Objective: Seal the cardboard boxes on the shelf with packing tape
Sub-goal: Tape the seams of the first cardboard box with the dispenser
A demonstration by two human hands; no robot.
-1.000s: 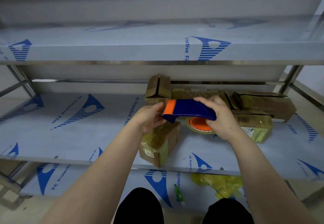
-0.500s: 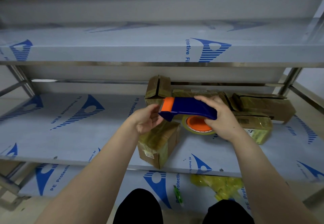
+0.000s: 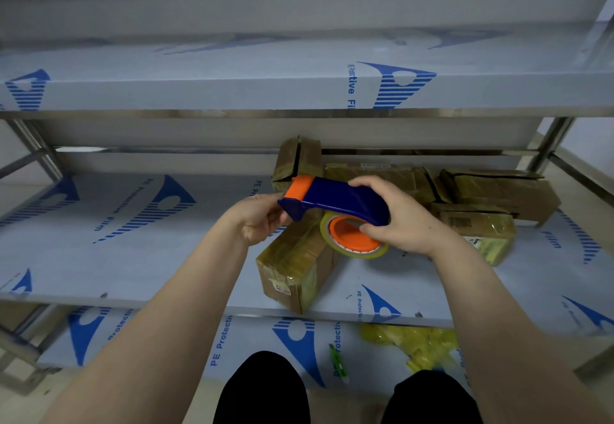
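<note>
The right hand (image 3: 403, 224) was wrapped around the tape dispenser (image 3: 335, 199), while the left hand's fingers (image 3: 265, 214) pinched its nose at nine o'clock, probably freeing tape above the near box (image 3: 295, 264).

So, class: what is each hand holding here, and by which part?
Both hold the tape dispenser. The right hand grips its blue handle end by the roll; the left hand pinches the front end below the orange tip.
</note>
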